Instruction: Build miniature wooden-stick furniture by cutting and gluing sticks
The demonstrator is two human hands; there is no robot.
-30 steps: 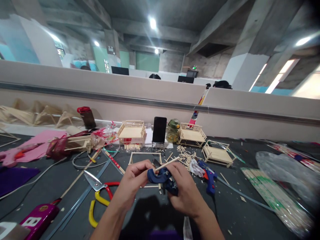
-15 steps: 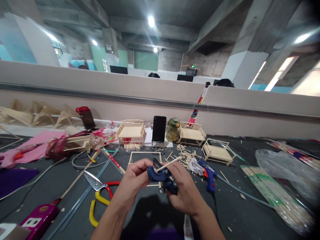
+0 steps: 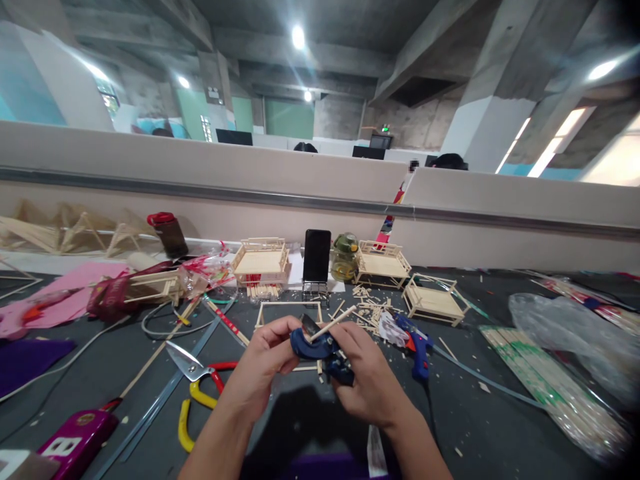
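My left hand (image 3: 263, 363) pinches a thin wooden stick (image 3: 334, 322) that lies across the jaws of a dark blue cutter (image 3: 320, 350). My right hand (image 3: 367, 380) is wrapped round the cutter's handles from the right. Both hands hover over the dark table, in front of a flat square stick frame (image 3: 289, 308). The stick's free end points up and to the right.
Red and yellow shears (image 3: 197, 380) lie to the left, a blue glue gun (image 3: 415, 343) to the right. Behind stand a phone on a stand (image 3: 317, 257), three small stick beds (image 3: 263, 261) (image 3: 383, 263) (image 3: 433, 300), a green jar (image 3: 345, 259). A bag of sticks (image 3: 545, 387) lies at right, a pink power strip (image 3: 75, 440) at lower left.
My hands, the cutter and the stick have stayed almost in place; the view has tipped slightly, so everything sits a little higher in the picture.
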